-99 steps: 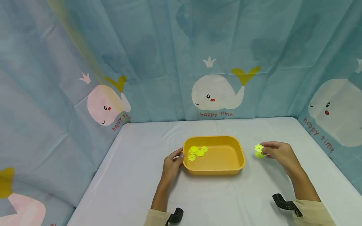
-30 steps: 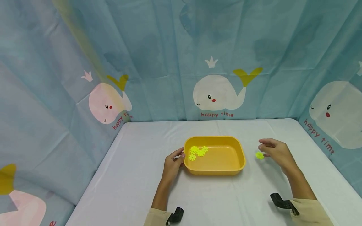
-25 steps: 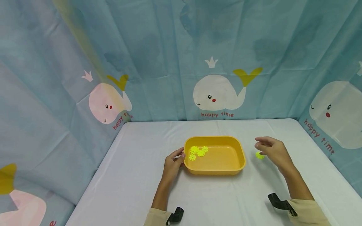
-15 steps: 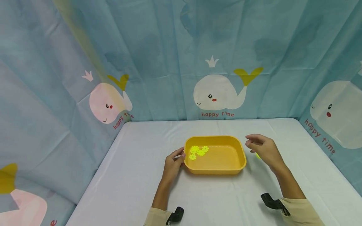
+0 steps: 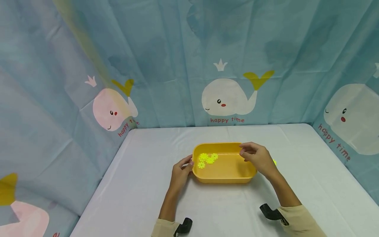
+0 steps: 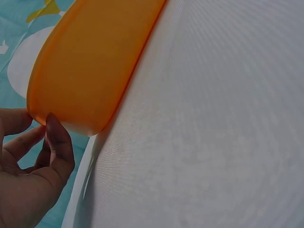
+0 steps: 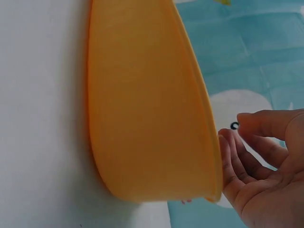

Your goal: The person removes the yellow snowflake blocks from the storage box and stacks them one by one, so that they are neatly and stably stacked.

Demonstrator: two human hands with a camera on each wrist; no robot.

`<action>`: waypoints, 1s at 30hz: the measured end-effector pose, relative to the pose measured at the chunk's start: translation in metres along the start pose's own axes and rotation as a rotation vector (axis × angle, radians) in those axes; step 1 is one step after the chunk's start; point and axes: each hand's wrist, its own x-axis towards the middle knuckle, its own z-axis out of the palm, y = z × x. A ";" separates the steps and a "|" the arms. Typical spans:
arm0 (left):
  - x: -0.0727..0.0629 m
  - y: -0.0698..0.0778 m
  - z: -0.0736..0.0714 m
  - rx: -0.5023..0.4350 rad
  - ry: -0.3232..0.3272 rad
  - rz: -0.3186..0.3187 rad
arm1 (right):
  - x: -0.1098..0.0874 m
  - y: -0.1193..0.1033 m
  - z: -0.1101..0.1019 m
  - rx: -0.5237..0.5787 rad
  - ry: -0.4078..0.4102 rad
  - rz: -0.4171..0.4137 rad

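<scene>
A yellow-orange plastic tray (image 5: 225, 180) stands on the white-covered table. Several bright yellow flower-shaped pieces (image 5: 203, 156) lie grouped at its left end. My left hand (image 5: 179, 174) holds the tray's left end; in the left wrist view its thumb (image 6: 58, 137) and a fingertip meet at the rim. Over the tray's right end hovers my right hand (image 5: 260, 159), fingers loosely bent. The right wrist view shows a gap between thumb (image 7: 259, 122) and fingers, with nothing visible there. Another yellow flower piece (image 5: 274, 162) peeks out from behind the right hand.
White cloth (image 5: 154, 158) covers the table. Light-blue curtains (image 5: 165, 82) printed with whales rise behind it and at both sides. A black wrist mount (image 5: 270, 212) sits on the right sleeve, and a similar black mount (image 5: 185, 226) on the left.
Earlier my right hand pinched a flower piece above another one; a second ago it was beside one piece. It has since moved left over the tray. My left hand has stayed put.
</scene>
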 end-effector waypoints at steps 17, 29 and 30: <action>-0.001 0.000 0.000 -0.001 0.001 -0.002 | 0.018 0.008 0.047 -0.023 -0.147 0.004; -0.002 0.000 0.001 -0.014 -0.009 0.020 | 0.028 0.009 0.065 -0.034 -0.268 0.054; -0.002 0.000 0.001 -0.017 -0.010 0.017 | 0.029 0.009 0.066 -0.033 -0.277 0.055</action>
